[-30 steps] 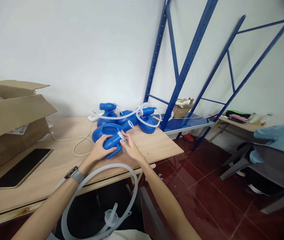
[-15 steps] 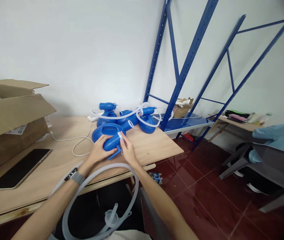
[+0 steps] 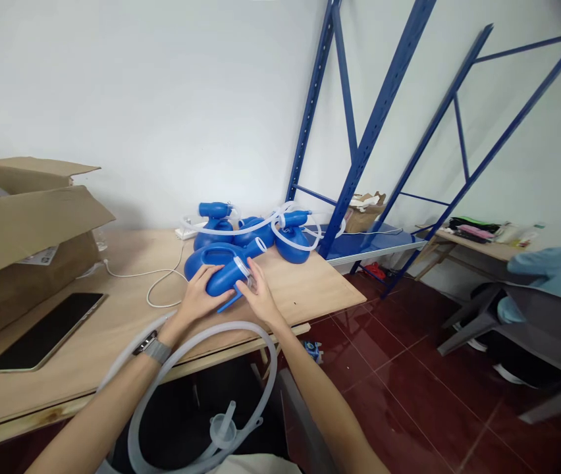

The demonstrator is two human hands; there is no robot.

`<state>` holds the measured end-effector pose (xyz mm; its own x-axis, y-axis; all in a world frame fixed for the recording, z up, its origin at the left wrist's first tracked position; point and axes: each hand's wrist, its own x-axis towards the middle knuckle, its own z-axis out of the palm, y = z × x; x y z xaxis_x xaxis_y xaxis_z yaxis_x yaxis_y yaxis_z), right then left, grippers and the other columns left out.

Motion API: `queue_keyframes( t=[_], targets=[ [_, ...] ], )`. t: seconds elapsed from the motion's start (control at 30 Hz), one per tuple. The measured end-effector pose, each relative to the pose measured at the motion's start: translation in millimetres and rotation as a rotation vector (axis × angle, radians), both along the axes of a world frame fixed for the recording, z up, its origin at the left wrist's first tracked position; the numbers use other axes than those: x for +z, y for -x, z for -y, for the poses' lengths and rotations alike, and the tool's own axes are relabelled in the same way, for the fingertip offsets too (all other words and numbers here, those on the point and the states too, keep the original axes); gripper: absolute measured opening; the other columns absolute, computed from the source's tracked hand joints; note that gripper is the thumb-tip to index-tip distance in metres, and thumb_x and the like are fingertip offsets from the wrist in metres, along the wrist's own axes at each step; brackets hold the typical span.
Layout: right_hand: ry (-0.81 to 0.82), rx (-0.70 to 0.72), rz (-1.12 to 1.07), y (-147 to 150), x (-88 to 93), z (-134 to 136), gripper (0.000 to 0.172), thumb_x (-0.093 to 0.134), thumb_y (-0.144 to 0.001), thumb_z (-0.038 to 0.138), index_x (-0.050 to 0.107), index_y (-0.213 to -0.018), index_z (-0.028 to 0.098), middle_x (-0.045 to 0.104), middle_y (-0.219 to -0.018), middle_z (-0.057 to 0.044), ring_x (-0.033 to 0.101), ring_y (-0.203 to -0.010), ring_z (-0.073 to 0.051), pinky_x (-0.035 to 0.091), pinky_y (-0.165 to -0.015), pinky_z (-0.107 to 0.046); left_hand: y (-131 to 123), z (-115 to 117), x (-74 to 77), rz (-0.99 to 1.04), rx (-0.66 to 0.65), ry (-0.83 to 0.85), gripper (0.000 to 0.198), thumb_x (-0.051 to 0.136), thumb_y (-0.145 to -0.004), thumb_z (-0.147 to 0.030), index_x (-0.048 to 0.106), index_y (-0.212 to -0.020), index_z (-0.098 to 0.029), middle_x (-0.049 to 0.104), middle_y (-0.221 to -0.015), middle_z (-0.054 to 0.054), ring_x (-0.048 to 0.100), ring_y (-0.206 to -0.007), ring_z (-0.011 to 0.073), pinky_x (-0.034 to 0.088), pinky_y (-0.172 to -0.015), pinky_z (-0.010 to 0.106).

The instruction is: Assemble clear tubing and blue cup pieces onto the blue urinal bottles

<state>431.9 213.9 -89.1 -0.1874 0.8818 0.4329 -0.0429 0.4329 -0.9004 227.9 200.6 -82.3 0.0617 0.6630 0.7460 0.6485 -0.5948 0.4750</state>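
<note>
My left hand (image 3: pixel 200 294) is wrapped round a blue plastic cylinder-shaped piece (image 3: pixel 224 280) with a white rim at its upper right end. At that rim, the thumb and fingers of my right hand (image 3: pixel 259 294) grip the piece from the other side. A thin blue strip (image 3: pixel 230 301) sticks out below it. Just behind lies a blue plastic jug (image 3: pixel 195 261) on its side, its spout (image 3: pixel 255 247) pointing right. A clear hose (image 3: pixel 241 325) loops below my wrists, and a translucent funnel-like part (image 3: pixel 222 431) rests near my lap.
Several blue bottles (image 3: pixel 293 245) with coiled hoses stand at the table's back. A tablet-like black device (image 3: pixel 48 332) and an open cardboard box (image 3: pixel 38 224) are to the left. A blue rack post (image 3: pixel 374 125) rises beyond the table's right edge; a seated person (image 3: pixel 552 283) is further right.
My right hand's fingers have opened out a little and shifted around the white rim. The blue piece has turned slightly, showing more of its rim. The camera view has swung slightly left.
</note>
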Motion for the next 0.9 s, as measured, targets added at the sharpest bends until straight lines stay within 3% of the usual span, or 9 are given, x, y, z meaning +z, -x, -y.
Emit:
queue_keyframes(
  t=[0.1,0.17,0.23,0.43,0.73,0.9],
  targets=[
    [0.142,-0.012,-0.085,-3.6,-6.1,0.2,0.069,0.077,-0.084,0.06,0.062,-0.143,0.026,0.067,-0.133,-0.011,0.071,-0.112,-0.025,0.06,-0.094,-0.037,4.4,-2.2,0.5,0.058,0.044,0.009,0.054,0.077,-0.083,-0.056,0.066,-0.124,-0.023,0.071,-0.118,0.008,0.07,-0.11,0.03,0.056,-0.099,0.044],
    [0.192,0.054,-0.092,-6.5,-4.5,1.6,0.054,0.079,-0.082,0.056,0.07,-0.125,0.023,0.073,-0.103,-0.006,0.073,-0.092,-0.02,0.06,-0.083,-0.033,7.4,-4.1,0.3,0.086,0.06,0.018,0.055,0.076,-0.083,-0.057,0.065,-0.125,-0.023,0.071,-0.119,0.008,0.07,-0.109,0.0303,0.056,-0.099,0.045],
    [0.204,0.091,-0.108,-7.3,0.3,3.4,0.043,0.081,-0.081,0.053,0.072,-0.109,0.022,0.073,-0.091,-0.004,0.072,-0.086,-0.019,0.059,-0.077,-0.03,9.0,-5.6,-0.5,0.09,0.062,0.028,0.056,0.077,-0.082,-0.057,0.066,-0.125,-0.023,0.071,-0.118,0.008,0.07,-0.109,0.0305,0.055,-0.099,0.045],
    [0.232,0.103,-0.211,2.7,13.3,1.9,0.046,0.091,-0.067,0.041,0.058,-0.096,0.024,0.069,-0.079,0.003,0.069,-0.074,-0.015,0.056,-0.064,-0.025,8.7,-7.5,-5.1,0.078,0.051,0.017,0.056,0.078,-0.081,-0.057,0.066,-0.123,-0.022,0.072,-0.116,0.008,0.07,-0.107,0.03,0.056,-0.097,0.044],
    [0.08,-0.074,-0.379,24.8,12.1,-8.1,0.037,0.079,-0.082,0.045,0.049,-0.094,0.026,0.063,-0.084,0.004,0.068,-0.072,-0.013,0.06,-0.066,-0.026,8.6,-9.4,-9.5,0.082,0.052,-0.002,0.056,0.078,-0.081,-0.055,0.064,-0.125,-0.022,0.071,-0.117,0.008,0.07,-0.107,0.0304,0.057,-0.096,0.045],
    [0.064,-0.062,-0.354,31.8,12.5,-8.1,0.036,0.078,-0.082,0.045,0.05,-0.093,0.025,0.063,-0.086,0.003,0.067,-0.075,-0.014,0.059,-0.069,-0.026,10.0,-11.7,-12.3,0.106,0.071,0.017,0.056,0.077,-0.081,-0.055,0.062,-0.124,-0.022,0.071,-0.117,0.009,0.07,-0.108,0.031,0.056,-0.098,0.047]
  ],
)
